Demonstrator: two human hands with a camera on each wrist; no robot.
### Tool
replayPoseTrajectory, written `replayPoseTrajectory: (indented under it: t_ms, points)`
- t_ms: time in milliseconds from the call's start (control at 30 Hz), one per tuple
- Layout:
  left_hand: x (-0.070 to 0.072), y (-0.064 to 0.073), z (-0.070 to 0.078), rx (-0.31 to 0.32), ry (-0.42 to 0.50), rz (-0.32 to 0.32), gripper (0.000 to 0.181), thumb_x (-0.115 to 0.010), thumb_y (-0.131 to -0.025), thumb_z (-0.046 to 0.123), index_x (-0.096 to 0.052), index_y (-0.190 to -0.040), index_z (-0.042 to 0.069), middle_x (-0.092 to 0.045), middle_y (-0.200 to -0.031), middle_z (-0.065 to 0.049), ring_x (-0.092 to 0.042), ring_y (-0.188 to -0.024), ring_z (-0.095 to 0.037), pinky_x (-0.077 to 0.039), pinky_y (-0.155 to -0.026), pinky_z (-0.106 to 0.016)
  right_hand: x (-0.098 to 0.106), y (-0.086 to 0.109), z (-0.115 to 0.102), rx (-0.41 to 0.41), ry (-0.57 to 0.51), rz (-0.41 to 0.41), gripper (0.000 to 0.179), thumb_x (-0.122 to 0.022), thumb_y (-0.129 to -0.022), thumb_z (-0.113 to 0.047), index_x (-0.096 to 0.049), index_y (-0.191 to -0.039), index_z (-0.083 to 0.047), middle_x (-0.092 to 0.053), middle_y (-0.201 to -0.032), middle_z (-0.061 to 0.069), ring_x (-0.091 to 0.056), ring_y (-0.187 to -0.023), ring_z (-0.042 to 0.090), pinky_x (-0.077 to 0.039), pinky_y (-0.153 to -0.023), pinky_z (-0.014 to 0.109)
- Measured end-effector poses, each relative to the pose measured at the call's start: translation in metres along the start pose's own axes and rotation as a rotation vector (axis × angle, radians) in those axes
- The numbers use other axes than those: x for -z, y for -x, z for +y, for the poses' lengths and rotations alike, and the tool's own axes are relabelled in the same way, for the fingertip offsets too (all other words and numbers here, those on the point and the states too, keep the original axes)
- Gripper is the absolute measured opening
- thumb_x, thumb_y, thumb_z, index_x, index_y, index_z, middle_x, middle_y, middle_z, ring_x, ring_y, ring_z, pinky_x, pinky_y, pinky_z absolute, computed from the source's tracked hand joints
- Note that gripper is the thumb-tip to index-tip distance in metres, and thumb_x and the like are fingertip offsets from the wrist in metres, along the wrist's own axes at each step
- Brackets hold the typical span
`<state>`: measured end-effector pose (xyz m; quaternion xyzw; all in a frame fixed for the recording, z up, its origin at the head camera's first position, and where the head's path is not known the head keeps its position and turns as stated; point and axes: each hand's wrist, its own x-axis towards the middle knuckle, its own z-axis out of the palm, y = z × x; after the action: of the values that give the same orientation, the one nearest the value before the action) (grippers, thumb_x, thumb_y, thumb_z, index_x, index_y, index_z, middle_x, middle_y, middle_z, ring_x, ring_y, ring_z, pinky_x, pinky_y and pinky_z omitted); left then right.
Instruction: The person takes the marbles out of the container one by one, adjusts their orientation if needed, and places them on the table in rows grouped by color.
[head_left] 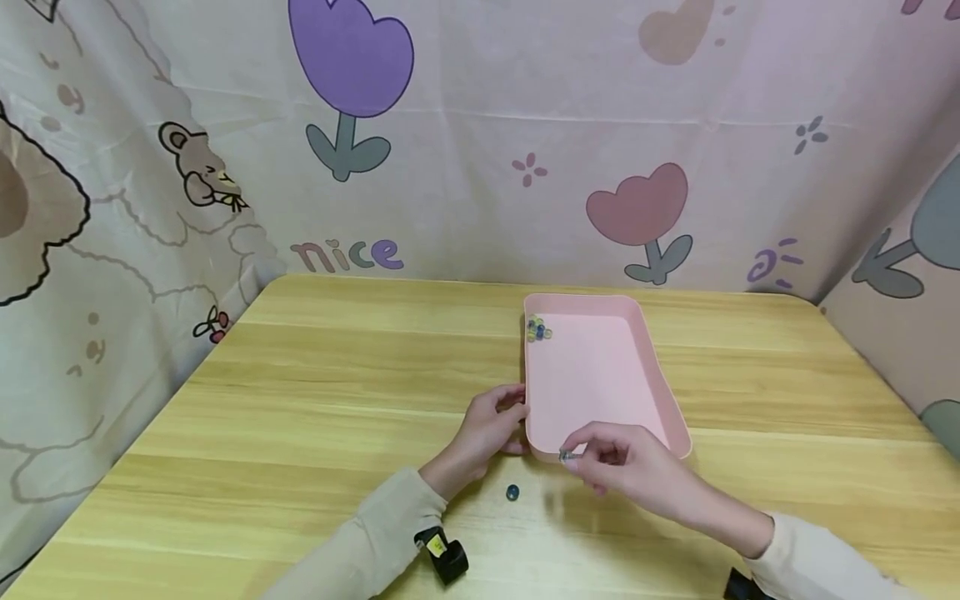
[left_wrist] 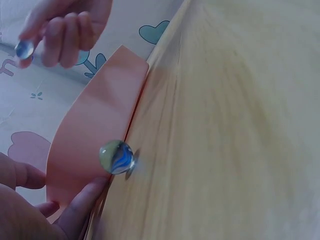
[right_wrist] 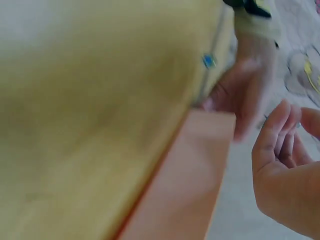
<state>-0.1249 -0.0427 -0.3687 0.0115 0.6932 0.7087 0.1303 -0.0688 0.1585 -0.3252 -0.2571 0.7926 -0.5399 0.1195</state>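
A pink tray point(head_left: 592, 375) lies on the table, with several glass marbles point(head_left: 538, 330) clustered in its far left corner. My left hand point(head_left: 487, 429) rests its fingertips against the outside of the tray near its near left corner. Between thumb and fingertip, my right hand point(head_left: 637, 467) pinches a small clear marble point(left_wrist: 24, 49) above the tray's near edge. One more marble point(head_left: 512, 492), clear with a blue and yellowish swirl, sits on the tabletop in front of the tray, close to the left hand.
The light wood table point(head_left: 337, 417) runs back to a printed cloth point(head_left: 465, 167) with flowers and animals. Cloth also hangs at the left and right sides. A black strap device point(head_left: 442, 554) is worn on the left wrist.
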Motion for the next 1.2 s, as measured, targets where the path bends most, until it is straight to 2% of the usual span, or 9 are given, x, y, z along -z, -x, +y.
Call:
replayPoseTrajectory:
  t_ms: [133, 300, 433, 600, 800, 933, 1200]
  points:
    - [0.001, 0.0, -0.001, 0.002, -0.003, -0.002, 0.041, -0.054, -0.094, 0.001, -0.05, -0.134, -0.007, -0.053, -0.124, -0.021, -0.063, -0.088, -0.027, -0.062, -0.061, -0.035, -0.01, 0.01, 0.003, -0.031, -0.03, 0.001, 0.016, -0.064, -0.093, -0.012, -0.067, -0.104, 0.0, -0.061, -0.071, 0.008, -0.055, -0.059, 0.01, -0.05, -0.05, 0.023]
    - [0.002, 0.001, -0.003, 0.005, -0.012, 0.008, 0.041, -0.054, -0.094, 0.001, -0.05, -0.133, -0.007, -0.053, -0.125, -0.021, -0.063, -0.087, -0.026, -0.061, -0.06, -0.034, -0.023, 0.017, 0.008, -0.055, -0.033, -0.017, 0.013, -0.064, -0.092, -0.012, -0.068, -0.1, -0.003, -0.062, -0.076, -0.001, -0.054, -0.065, 0.005, -0.048, -0.052, 0.021]
    - [0.003, -0.001, -0.005, 0.014, -0.006, 0.014, 0.041, -0.055, -0.093, 0.002, -0.05, -0.133, -0.006, -0.053, -0.125, -0.02, -0.062, -0.09, -0.025, -0.062, -0.061, -0.035, -0.027, 0.016, 0.012, -0.074, -0.006, -0.027, 0.01, -0.065, -0.091, -0.013, -0.069, -0.094, -0.005, -0.062, -0.077, -0.004, -0.055, -0.069, 0.006, -0.049, -0.057, 0.021]
    - [0.001, -0.003, -0.004, 0.004, -0.004, 0.004, 0.042, -0.055, -0.093, 0.003, -0.05, -0.133, -0.007, -0.054, -0.124, -0.019, -0.062, -0.091, -0.024, -0.062, -0.061, -0.035, -0.03, 0.013, 0.021, -0.12, -0.002, -0.018, 0.01, -0.067, -0.089, -0.011, -0.068, -0.093, -0.002, -0.061, -0.074, -0.002, -0.055, -0.064, 0.006, -0.047, -0.053, 0.019]
    - [0.001, -0.003, -0.003, 0.017, -0.002, 0.011, 0.042, -0.054, -0.094, 0.003, -0.05, -0.134, -0.006, -0.054, -0.124, -0.019, -0.062, -0.096, -0.026, -0.061, -0.061, -0.033, -0.034, 0.006, 0.03, -0.166, -0.035, -0.015, 0.012, -0.068, -0.088, -0.007, -0.066, -0.094, 0.003, -0.061, -0.071, 0.002, -0.058, -0.061, 0.009, -0.055, -0.052, 0.024]
    - [0.001, -0.002, -0.002, 0.002, 0.005, -0.004, 0.043, -0.054, -0.094, 0.004, -0.049, -0.135, -0.007, -0.054, -0.125, -0.02, -0.061, -0.102, -0.029, -0.062, -0.062, -0.035, -0.034, 0.002, 0.03, -0.146, 0.005, -0.02, 0.009, -0.068, -0.089, -0.008, -0.066, -0.094, 0.0, -0.06, -0.067, 0.001, -0.058, -0.058, 0.009, -0.056, -0.05, 0.025]
    - [0.002, -0.003, -0.003, 0.012, 0.011, -0.007, 0.042, -0.054, -0.094, 0.004, -0.049, -0.134, -0.007, -0.054, -0.126, -0.02, -0.061, -0.099, -0.028, -0.061, -0.061, -0.034, -0.033, -0.004, 0.031, -0.111, 0.051, -0.063, 0.006, -0.066, -0.09, -0.004, -0.066, -0.095, -0.002, -0.059, -0.063, -0.002, -0.057, -0.054, 0.007, -0.057, -0.046, 0.026]
